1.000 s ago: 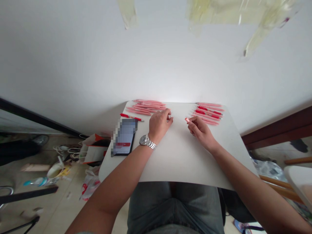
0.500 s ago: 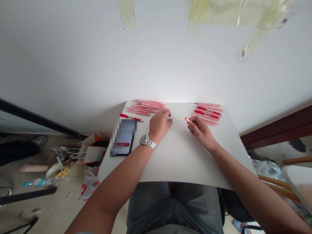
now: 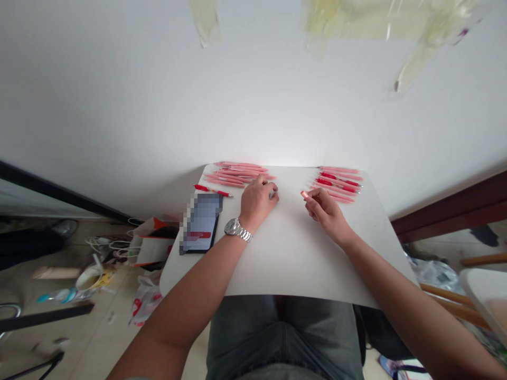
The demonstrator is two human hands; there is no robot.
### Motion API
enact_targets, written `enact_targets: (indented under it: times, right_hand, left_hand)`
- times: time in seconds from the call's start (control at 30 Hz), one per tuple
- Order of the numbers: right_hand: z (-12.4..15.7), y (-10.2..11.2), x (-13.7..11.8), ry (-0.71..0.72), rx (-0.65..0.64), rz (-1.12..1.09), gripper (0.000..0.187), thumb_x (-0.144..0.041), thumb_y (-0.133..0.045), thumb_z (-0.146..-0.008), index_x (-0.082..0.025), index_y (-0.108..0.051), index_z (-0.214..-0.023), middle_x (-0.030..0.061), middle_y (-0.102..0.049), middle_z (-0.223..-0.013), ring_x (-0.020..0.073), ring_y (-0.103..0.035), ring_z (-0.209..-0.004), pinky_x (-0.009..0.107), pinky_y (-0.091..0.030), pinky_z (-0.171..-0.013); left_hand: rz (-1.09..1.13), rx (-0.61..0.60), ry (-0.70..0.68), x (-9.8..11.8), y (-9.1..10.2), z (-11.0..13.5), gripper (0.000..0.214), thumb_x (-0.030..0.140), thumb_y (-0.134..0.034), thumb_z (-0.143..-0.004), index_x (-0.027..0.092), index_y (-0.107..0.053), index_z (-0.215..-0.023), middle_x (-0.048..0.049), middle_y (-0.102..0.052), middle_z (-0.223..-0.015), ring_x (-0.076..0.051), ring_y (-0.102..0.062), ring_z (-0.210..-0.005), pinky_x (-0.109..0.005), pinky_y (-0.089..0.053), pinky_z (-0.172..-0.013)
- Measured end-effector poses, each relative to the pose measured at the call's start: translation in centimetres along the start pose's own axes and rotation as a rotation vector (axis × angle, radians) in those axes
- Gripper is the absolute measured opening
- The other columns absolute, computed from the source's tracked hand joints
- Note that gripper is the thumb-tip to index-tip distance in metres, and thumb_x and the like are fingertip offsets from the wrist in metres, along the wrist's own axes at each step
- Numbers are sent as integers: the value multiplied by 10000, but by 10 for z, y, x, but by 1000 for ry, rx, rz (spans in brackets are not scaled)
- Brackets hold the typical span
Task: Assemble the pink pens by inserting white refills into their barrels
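My left hand [image 3: 258, 203], a metal watch on its wrist, rests at the near right edge of a pile of pink pens [image 3: 237, 170]. Its fingers are curved and apart, with a gap between thumb and forefinger; the fingertips partly cover the nearest pens. My right hand [image 3: 322, 208] is closed in a pinch around a pink pen [image 3: 304, 195], of which only one end sticks out to the left. Just beyond that hand lies a second group of pink pens [image 3: 343, 170], with red pens [image 3: 338, 184] among them, side by side. A single red pen [image 3: 214, 190] lies left of my left hand.
A phone [image 3: 202, 221] with a blurred screen lies on the white table [image 3: 289, 264] by its left edge. The wall [image 3: 253, 95] stands directly behind. Bags [image 3: 148, 243], a cup [image 3: 87, 277] and a bottle [image 3: 59, 296] are on the floor at left.
My left hand has shifted slightly left and its forefinger reaches a little further over the pens. My right hand has stayed in place with the pink pen.
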State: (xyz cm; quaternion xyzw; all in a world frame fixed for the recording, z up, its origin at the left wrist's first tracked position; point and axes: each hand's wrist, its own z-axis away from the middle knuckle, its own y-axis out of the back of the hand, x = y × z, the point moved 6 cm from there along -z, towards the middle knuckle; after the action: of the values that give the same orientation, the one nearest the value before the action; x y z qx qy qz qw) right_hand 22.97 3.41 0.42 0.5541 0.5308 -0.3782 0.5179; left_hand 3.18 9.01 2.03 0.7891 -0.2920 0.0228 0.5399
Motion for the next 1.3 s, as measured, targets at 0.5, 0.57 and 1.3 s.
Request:
enact_targets:
  times: [0.5,0.57,1.3]
  right_hand:
    - [0,0,-1,-14,2,1,341,-590,-589,-1018,-254,-536,-992,-37,-454,-706,147,-382,-614,303,-297,-560]
    - [0,0,-1,-15,-1,-2,336,-586,-589,-1020,-255,-534,-996,-40,-453,-702,146,-380,-610,302,-295,-557]
    - [0,0,0,-19,6,-4,297,-549,-581,-1034,-257,-535,-1007,-41,-452,-700,147,-382,-613,306,-294,-568]
  left_hand:
    - [-26,7,81,-4,4,0,88,264,-691,-936,251,-761,-989,-85,-660,-1073,-258,-646,-990,-383,-533,-874]
    - [-28,12,86,-4,4,0,89,263,-692,-934,250,-762,-988,-84,-660,-1064,-257,-647,-982,-381,-532,-862]
    - [23,-15,166,-11,6,2,75,257,-695,-924,269,-733,-987,-60,-648,-1120,-206,-659,-886,-310,-474,-643]
